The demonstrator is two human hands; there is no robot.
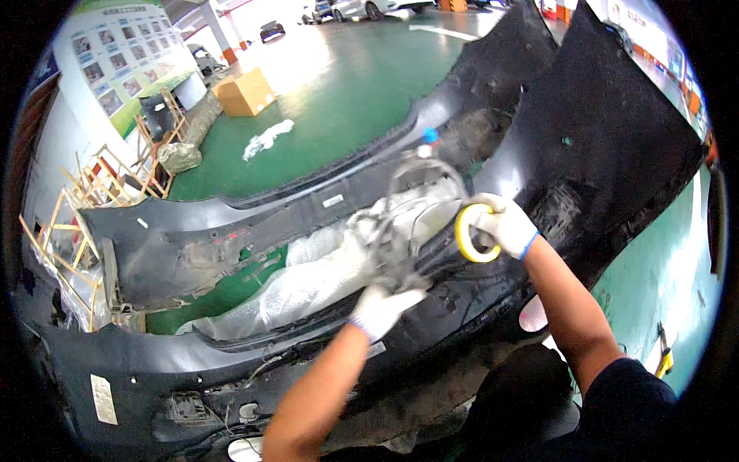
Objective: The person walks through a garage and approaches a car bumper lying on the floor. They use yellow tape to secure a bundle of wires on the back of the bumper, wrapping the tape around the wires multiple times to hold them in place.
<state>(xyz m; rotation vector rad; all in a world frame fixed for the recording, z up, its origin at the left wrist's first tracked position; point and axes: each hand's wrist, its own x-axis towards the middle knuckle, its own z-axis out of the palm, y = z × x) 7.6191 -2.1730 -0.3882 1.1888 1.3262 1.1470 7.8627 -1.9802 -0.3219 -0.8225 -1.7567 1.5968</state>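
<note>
Got a yellow tape roll (463, 235) held up on edge, ring turned nearly face-on, gripped around its 2 o'clock, just off centre toward 3. Also got a dark grey wiring bundle (391, 252) at the tape's 9 o'clock, held up, tangled, kinda motion-blurred, looping out toward 1 o'clock.

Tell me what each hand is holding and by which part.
Right hand: the yellow tape roll, by its upper right rim. Left hand: too blurred to tell.

Plastic wrap (304, 296) lies between near bumper (462, 304) and far bumper (289, 208), tape roll (462, 235) right.
</note>
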